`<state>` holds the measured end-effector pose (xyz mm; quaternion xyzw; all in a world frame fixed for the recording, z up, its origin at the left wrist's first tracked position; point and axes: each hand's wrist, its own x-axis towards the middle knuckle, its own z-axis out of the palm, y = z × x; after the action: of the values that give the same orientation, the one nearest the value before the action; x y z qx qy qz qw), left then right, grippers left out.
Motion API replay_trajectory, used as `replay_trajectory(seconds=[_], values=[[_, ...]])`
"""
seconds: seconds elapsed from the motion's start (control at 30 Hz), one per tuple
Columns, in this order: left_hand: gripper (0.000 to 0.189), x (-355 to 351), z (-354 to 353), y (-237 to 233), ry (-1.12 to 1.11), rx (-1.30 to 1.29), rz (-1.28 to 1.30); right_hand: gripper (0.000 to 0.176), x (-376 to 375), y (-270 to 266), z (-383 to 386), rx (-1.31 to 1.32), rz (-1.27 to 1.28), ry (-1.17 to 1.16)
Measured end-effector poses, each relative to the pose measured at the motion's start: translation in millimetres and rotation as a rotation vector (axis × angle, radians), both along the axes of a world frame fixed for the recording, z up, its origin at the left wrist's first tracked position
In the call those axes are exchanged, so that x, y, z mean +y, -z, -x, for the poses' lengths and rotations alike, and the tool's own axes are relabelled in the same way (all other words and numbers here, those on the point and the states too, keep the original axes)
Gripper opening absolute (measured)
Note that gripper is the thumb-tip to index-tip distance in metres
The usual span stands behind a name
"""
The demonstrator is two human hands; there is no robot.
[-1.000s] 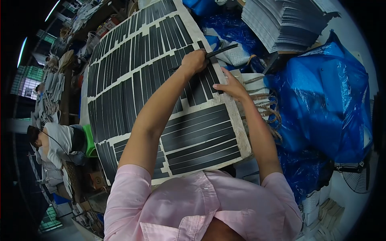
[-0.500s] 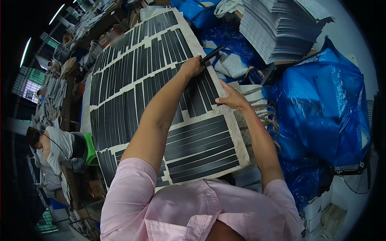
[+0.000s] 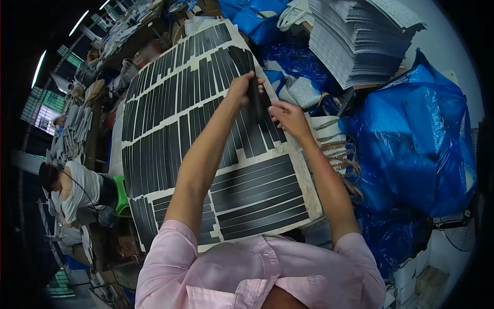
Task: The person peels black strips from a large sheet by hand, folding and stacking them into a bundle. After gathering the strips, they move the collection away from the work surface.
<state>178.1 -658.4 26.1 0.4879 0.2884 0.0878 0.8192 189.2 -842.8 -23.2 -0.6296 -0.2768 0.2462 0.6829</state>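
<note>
A large pale board (image 3: 307, 198) fills the middle, covered with rows of dark strips (image 3: 257, 180). Above its upper right part, my left hand (image 3: 241, 88) is closed around a bundle of black strips (image 3: 254, 100), which hangs down below the fingers and bends over toward the upper left. Just right of the bundle is my right hand (image 3: 289, 118), its fingers partly curled and apart, with nothing visible in them. A small gap shows between this hand and the strips.
Blue plastic-wrapped bundles (image 3: 411, 139) stand at the right, below a tall stack of grey sheets (image 3: 350, 46). Looped cords (image 3: 342, 159) lie beside the board's right edge. At the far left a person (image 3: 77, 188) sits on a green stool (image 3: 122, 195).
My left hand has turned the black strips from pointing up and right to hanging nearly upright. My right hand has let go of the board's edge and moved up toward them.
</note>
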Motion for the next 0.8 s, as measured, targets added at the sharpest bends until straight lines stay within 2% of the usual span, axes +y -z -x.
replay_trajectory(seconds=[0.03, 0.1, 0.17, 0.23, 0.37, 0.43, 0.5, 0.63, 0.7, 0.73, 0.8], values=[[0.025, -7, -3, 7, 0.000, -0.030, 0.174, 0.035, 9, -1, 5, -0.090, 0.042, 0.022], [0.022, -8, -3, 23, 0.078, -0.092, 0.182, 0.035, 10, -4, 5, -0.060, 0.090, -0.022], [0.016, -16, 6, 26, -0.002, -0.118, -0.026, 0.036, 13, -1, 2, -0.031, 0.140, -0.063], [0.013, -21, 9, 23, -0.027, -0.124, -0.058, 0.031, 13, 9, 3, -0.342, 0.226, 0.150], [0.014, -23, 0, 27, -0.028, -0.105, -0.178, 0.025, 10, 11, -3, -0.266, 0.302, 0.141], [0.015, -27, 0, 21, -0.035, -0.113, -0.200, 0.022, 11, 15, -4, -0.429, 0.298, 0.217], [0.017, -32, 3, 16, -0.058, -0.012, -0.376, 0.021, 11, 17, -3, -0.496, 0.341, 0.244], [0.023, -28, -4, 24, -0.129, 0.004, -0.401, 0.020, 12, 18, -1, -0.675, 0.332, 0.352], [0.027, -28, -5, 28, -0.233, 0.131, -0.567, 0.020, 12, 16, 1, -0.718, 0.379, 0.386], [0.027, -24, -6, 31, -0.234, 0.135, -0.569, 0.021, 11, 13, 2, -0.762, 0.428, 0.422], [0.030, -17, -9, 39, -0.250, 0.115, -0.597, 0.020, 6, 2, -3, -0.664, 0.366, 0.355]])
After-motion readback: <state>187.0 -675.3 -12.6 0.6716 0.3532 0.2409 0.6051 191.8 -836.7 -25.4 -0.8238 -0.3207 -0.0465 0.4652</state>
